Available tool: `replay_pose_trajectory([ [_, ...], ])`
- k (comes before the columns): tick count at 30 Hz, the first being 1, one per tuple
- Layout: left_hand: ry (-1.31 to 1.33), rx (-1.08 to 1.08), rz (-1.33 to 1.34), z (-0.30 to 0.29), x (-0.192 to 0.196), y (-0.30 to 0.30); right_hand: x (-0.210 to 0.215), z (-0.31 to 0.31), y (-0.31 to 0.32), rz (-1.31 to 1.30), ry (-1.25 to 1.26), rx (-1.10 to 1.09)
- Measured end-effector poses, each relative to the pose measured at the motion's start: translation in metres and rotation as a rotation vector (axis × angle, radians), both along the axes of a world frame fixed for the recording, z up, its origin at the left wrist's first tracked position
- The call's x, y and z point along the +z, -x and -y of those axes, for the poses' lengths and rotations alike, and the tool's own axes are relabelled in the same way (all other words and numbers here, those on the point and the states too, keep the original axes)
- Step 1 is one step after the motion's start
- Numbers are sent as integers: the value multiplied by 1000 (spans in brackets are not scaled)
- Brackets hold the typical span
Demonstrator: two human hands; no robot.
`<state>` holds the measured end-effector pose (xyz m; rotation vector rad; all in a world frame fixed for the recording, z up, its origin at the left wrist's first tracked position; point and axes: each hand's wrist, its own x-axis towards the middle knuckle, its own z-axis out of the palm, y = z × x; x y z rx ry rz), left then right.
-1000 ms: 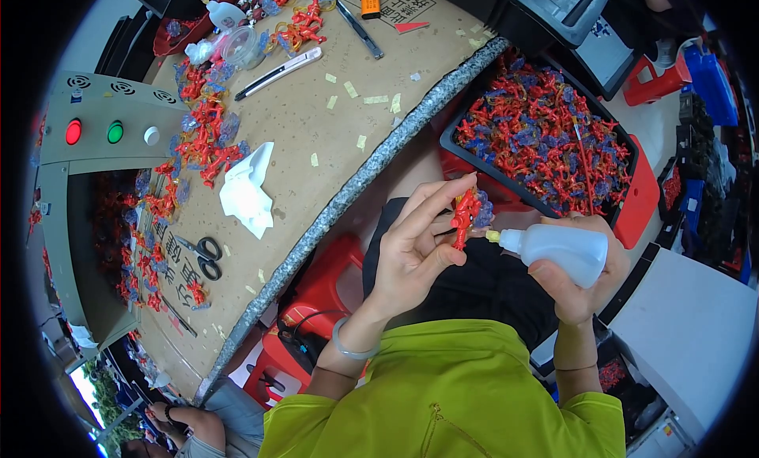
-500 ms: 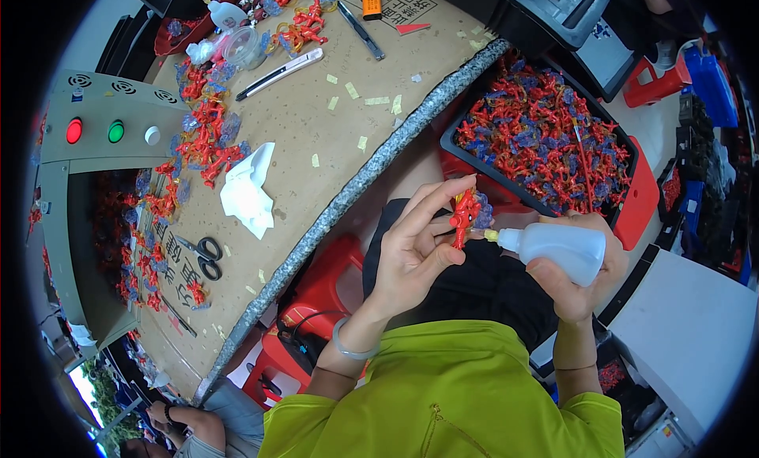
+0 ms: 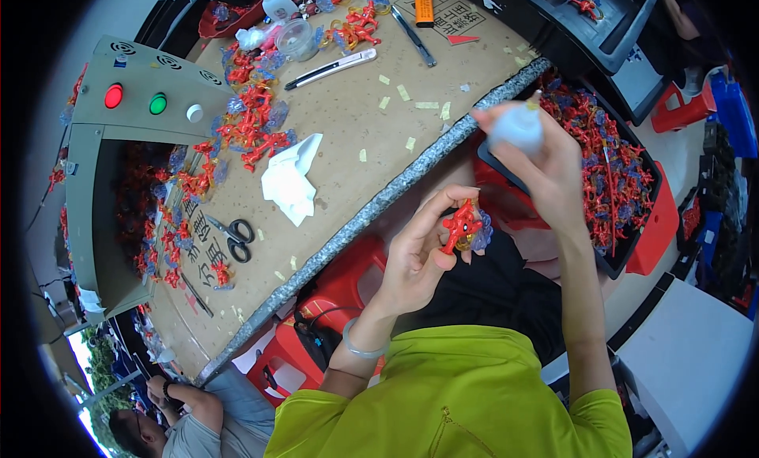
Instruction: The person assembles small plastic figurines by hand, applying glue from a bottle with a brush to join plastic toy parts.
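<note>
My left hand holds a small red plastic figure with a bluish translucent piece against it, pinched between thumb and fingers in front of my chest. My right hand is raised above and to the right of it, wrapped around a white squeeze bottle with its nozzle pointing up and away. The bottle is clear of the figure. A bangle sits on my left wrist.
A brown worktable carries red figures, a white crumpled tissue, scissors, a utility knife and a lighter. A dark tray full of red and blue parts sits at right. Another person sits lower left.
My right hand has lifted the white bottle up and away from the red figure, where its nozzle was touching before. My left hand still holds the figure in about the same place.
</note>
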<state>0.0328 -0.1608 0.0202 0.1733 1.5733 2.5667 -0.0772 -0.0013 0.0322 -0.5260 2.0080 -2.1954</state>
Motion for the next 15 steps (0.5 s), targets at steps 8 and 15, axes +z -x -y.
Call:
replay_pose_trajectory([
  [8, -17, 70, 116, 4, 14, -13, -27, 103, 47, -279, -206, 122],
  [15, -212, -69, 137, -1, 9, -10, -23, 82, 45, -355, -202, 38],
])
